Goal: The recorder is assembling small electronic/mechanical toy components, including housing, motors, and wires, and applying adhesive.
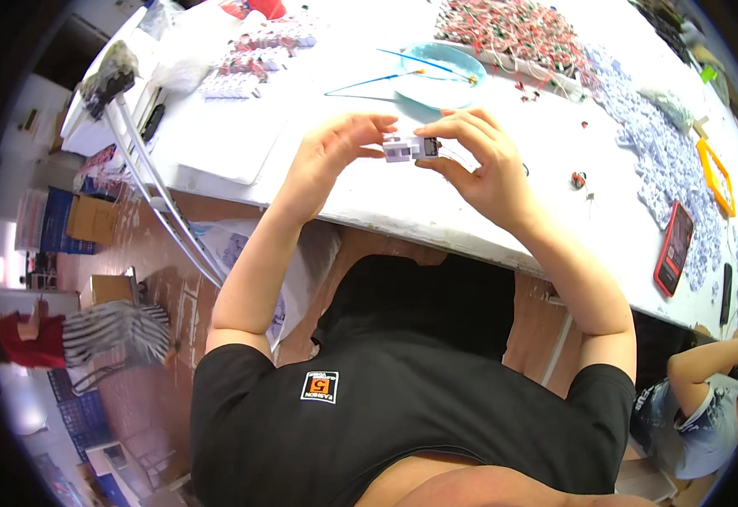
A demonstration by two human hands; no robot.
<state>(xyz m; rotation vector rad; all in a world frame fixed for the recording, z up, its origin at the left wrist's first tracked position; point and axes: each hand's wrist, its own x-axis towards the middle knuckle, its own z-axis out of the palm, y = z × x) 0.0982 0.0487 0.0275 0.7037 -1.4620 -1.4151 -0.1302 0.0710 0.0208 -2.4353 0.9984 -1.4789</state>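
Over the front part of the white table I hold a small white plastic housing (399, 150) with a dark part at its right end. My right hand (487, 165) pinches that end between thumb and fingers, with thin pale wires beside the thumb. My left hand (331, 156) has its thumb and fingertips closed at the housing's left end. Just beyond the hands lies a light-blue dish (449, 63) with thin blue sticks across it. To the right of my right hand sits a small loose red-and-black component (579, 180).
Red-and-white wired components (513, 34) are heaped at the back. Many small white plastic parts (639, 127) spread along the right, near an orange frame (716, 177) and a red-edged phone (674, 249). Rows of white wired units (234, 83) lie far left. Another person (699, 414) sits at right.
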